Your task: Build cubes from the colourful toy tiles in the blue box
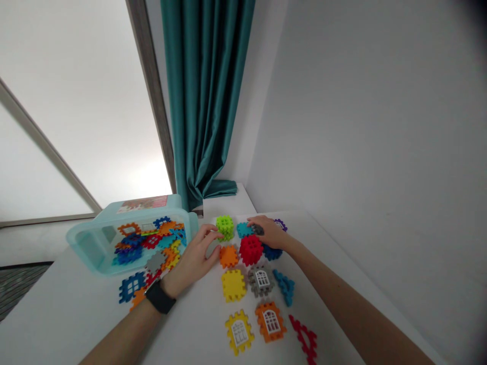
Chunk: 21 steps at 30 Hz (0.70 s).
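Observation:
My left hand (198, 256) is open, its bent fingers apart. Its fingertips are close to a lime-green stack of interlocking pieces (224, 227), and its thumb is beside an orange square piece (229, 256); whether they touch is unclear. My right hand (271, 234) reaches over the far end of the rows, thumb and fingers around a grey interlocking piece (257, 229), partly hidden. Beside it are a turquoise piece (244, 229), a red stack (251, 250) and a dark blue piece (272, 252). A purple piece (280, 224) shows behind that hand.
Nearer are yellow (234, 285), grey window (261, 280), blue triangular (283, 287), yellow window (239, 332), orange window (271, 322) and red triangular (304, 338) pieces. A tipped pale-blue tub (85, 248) spills pieces at left. The wall (361, 152) borders the table's right.

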Motion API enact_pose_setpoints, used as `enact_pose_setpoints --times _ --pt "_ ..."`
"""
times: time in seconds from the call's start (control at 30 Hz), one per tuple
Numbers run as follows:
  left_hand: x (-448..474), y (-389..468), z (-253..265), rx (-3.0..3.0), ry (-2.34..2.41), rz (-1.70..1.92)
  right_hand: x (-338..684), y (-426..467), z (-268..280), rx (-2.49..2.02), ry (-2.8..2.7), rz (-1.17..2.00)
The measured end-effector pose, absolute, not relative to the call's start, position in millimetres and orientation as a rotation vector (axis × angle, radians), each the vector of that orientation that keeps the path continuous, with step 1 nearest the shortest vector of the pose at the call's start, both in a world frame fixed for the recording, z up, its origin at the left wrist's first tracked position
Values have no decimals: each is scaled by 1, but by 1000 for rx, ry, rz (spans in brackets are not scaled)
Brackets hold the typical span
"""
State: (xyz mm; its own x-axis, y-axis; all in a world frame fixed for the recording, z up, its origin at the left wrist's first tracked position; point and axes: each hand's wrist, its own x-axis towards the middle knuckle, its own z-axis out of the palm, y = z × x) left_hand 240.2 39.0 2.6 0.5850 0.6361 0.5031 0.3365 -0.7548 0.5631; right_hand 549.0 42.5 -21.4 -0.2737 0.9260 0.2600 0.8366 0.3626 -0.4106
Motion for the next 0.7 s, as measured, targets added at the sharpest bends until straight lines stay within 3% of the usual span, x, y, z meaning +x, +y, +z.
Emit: enact_pose_setpoints --times 0.3,0.7 --pt "235 32 11 2414 726 939 545 24 14 -1483 -2052 144" --pt "197 13 26 2450 775 941 440 -20 51 -1239 -2217 34"
